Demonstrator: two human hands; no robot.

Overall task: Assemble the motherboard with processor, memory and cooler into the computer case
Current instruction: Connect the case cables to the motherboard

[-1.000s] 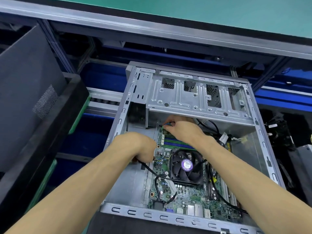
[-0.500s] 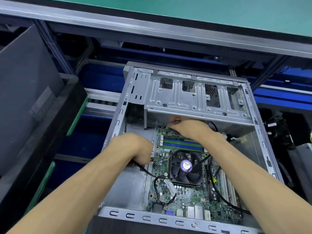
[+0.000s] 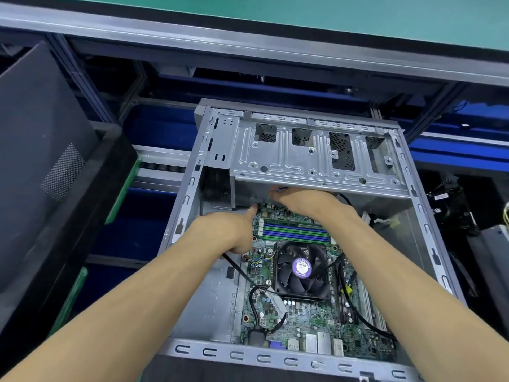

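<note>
left hand (image 3: 223, 232): forefinger out at the board's top corner, black cable (image 3: 239, 270) under its palm | motherboard (image 3: 300, 307): flat in case (image 3: 316, 357); cooler (image 3: 302, 270) central | right hand (image 3: 300, 201): fingertips pinched under drive cage (image 3: 308, 155); seat squarely, don't force

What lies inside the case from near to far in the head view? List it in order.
Near case rail → rear port connectors → cooler fan → memory slots → right hand → drive bay bracket.
</note>
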